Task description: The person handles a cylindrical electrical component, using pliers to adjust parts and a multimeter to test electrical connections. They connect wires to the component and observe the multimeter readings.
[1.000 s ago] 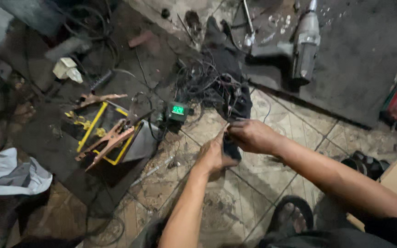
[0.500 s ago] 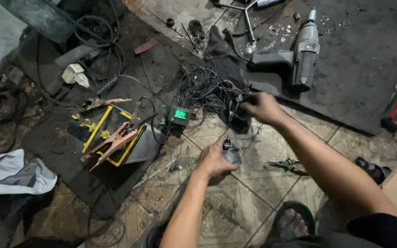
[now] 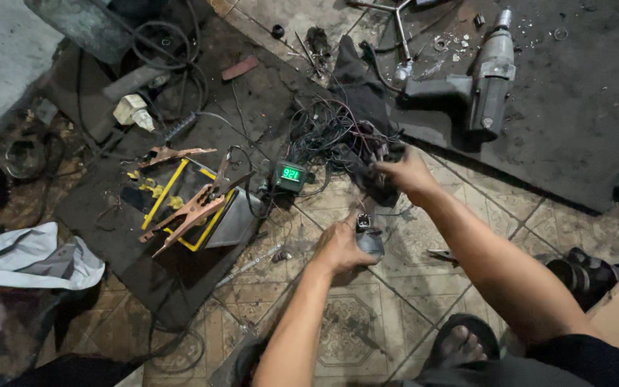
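My left hand [image 3: 339, 246] is closed around a small grey metal part [image 3: 368, 236] with a dark connector on top, held just above the tiled floor. My right hand [image 3: 408, 174] reaches further out and grips a black bundle of wiring [image 3: 374, 179] at the edge of a tangle of thin wires [image 3: 327, 132]. A small black meter [image 3: 290, 175] with a lit green display sits just left of the tangle. Left of it lies a yellow-framed battery [image 3: 180, 208] with copper-coloured clamps [image 3: 191, 211] resting across it.
A grey power drill [image 3: 481, 82] lies on a dark mat [image 3: 582, 129] at the upper right. White cloth [image 3: 30, 258] sits at the left edge, a white plug [image 3: 132, 111] and cables at upper left. My sandalled foot [image 3: 460, 344] is below, another sandal [image 3: 585, 272] at right.
My two hands were together over the small part; the right hand has since moved up and away to the wire bundle, while the left keeps the part. The view shifted slightly.
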